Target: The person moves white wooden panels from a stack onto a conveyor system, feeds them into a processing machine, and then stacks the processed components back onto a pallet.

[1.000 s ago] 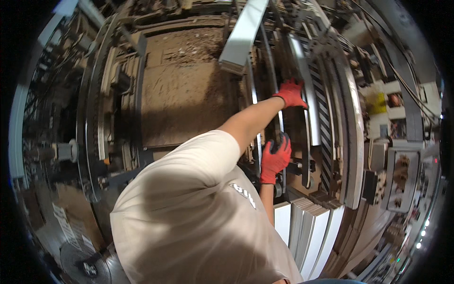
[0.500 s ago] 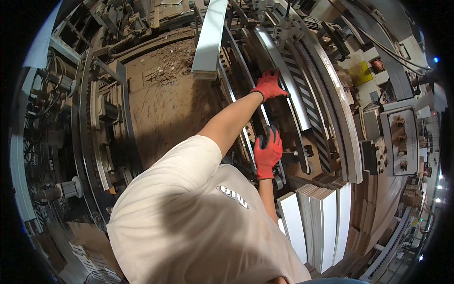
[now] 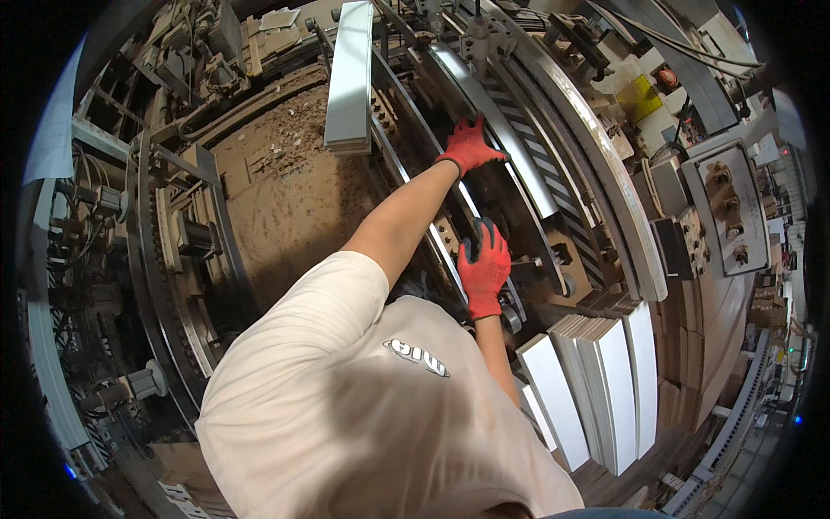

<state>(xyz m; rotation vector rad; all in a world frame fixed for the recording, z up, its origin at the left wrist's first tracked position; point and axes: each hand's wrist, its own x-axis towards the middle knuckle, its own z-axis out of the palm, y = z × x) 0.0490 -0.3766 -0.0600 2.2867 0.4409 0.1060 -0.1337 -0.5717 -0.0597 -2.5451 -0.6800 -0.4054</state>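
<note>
My left hand (image 3: 471,147), in a red work glove, reaches out over the machine's long parallel metal rails. Its fingers are spread, with the thumb pointing right toward a shiny metal strip (image 3: 501,130). Nearer my body, my right hand (image 3: 484,270) wears a red glove with dark fingertips. Its fingers are stretched forward and apart beside a narrow metal rail (image 3: 450,268). I see nothing held in either hand; what lies under the palms is hidden. To the left of my left hand, a small stack of long white boards (image 3: 348,95) rests across the machine.
Stacked white-faced boards (image 3: 596,381) stand on my right, near brown panels (image 3: 713,337). A control box (image 3: 731,208) with several knobs is at the right. Debris lies on the brown machine bed (image 3: 294,199) at left. A black-and-white striped strip (image 3: 540,156) runs beside the rails.
My view has shifted, so the machine and boards sit a little differently in the picture. Both hands keep nearly the same places over the rails, fingers still apart.
</note>
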